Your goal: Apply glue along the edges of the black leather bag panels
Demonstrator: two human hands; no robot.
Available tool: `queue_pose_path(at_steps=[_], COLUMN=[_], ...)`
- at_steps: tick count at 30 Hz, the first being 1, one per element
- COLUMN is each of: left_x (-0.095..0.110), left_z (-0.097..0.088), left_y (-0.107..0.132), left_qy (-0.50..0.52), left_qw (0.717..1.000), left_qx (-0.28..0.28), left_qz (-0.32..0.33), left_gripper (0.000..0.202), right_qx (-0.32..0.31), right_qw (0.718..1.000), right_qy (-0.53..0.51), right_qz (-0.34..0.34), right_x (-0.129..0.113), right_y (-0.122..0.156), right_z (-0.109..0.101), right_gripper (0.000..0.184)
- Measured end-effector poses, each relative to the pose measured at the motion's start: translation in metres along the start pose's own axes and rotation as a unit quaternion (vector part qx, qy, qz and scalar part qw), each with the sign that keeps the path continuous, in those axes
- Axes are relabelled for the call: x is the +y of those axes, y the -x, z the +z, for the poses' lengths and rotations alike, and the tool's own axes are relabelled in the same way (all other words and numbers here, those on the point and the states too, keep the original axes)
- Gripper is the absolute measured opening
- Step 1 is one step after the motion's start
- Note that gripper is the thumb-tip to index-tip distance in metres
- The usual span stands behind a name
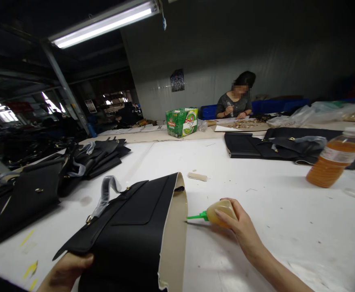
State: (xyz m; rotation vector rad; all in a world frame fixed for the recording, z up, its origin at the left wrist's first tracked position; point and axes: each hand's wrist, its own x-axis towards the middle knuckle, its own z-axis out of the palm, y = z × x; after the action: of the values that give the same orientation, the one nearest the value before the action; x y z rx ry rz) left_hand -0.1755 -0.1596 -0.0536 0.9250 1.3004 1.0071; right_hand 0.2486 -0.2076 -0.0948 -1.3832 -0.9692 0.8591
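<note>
A black bag (134,227) lies in front of me, its open end facing right and showing a beige lining (175,231). Clear plastic wraps its handle (106,194). My left hand (69,265) grips the bag's lower left edge, thumb on top and the other fingers hidden beneath. In my right hand (238,221) is a squeeze bottle (221,213) of amber liquid, fingers wrapped round it. The bottle's green nozzle (197,217) points left, its tip at or close to the lining's edge; I cannot tell whether they touch.
More black bags (43,182) are piled at the left, and black pieces (256,146) lie at the back right. A large plastic bottle (335,158) of orange liquid leans at right. Beyond are a green carton (181,121) and a seated person (235,101) handling small metal parts (247,123).
</note>
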Motion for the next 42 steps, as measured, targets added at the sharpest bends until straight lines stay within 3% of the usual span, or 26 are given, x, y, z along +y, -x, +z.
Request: queue_pose_path(at_steps=[3, 7, 11, 16, 23, 29, 34, 39, 42], left_x=[-0.006, -0.02, -0.027, -0.026, -0.023, -0.031, -0.032, -0.026, -0.024], left_z=[-0.002, -0.005, -0.01, -0.007, 0.003, -0.002, -0.001, 0.004, 0.006], left_y=[-0.004, -0.011, -0.015, -0.016, -0.013, -0.015, -0.013, -0.008, -0.007], left_qy=[-0.006, -0.001, 0.002, 0.006, 0.03, 0.057, 0.078, 0.068, 0.059], left_qw=[0.999, 0.997, 0.998, 0.997, 0.993, 0.994, 0.992, 0.991, 0.994], left_qx=[0.034, 0.033, 0.028, 0.031, 0.064, 0.052, 0.054, 0.072, 0.049], left_qz=[0.039, 0.066, 0.048, 0.075, 0.094, 0.078, 0.079, 0.088, 0.082], left_gripper=[0.072, 0.084, 0.085, 0.084, 0.082, 0.073, 0.065, 0.072, 0.071], right_qx=[-0.007, -0.015, -0.024, -0.095, -0.036, -0.129, -0.069, -0.133, -0.081], right_qw=[0.999, 0.999, 0.998, 0.993, 0.997, 0.989, 0.996, 0.988, 0.994], right_qy=[0.031, 0.036, 0.052, 0.014, 0.052, 0.011, 0.023, 0.01, 0.035], right_qz=[0.008, 0.011, 0.031, 0.062, 0.045, 0.073, 0.052, 0.08, 0.063], right_x=[0.004, 0.007, 0.005, -0.004, -0.011, -0.007, -0.009, -0.007, -0.009], right_y=[-0.008, -0.011, -0.001, 0.022, 0.021, 0.041, 0.04, 0.052, 0.05], right_z=[0.008, 0.012, 0.013, 0.015, 0.018, 0.019, 0.019, 0.022, 0.022], right_gripper=[0.044, 0.043, 0.045, 0.044, 0.048, 0.047, 0.049, 0.051, 0.049])
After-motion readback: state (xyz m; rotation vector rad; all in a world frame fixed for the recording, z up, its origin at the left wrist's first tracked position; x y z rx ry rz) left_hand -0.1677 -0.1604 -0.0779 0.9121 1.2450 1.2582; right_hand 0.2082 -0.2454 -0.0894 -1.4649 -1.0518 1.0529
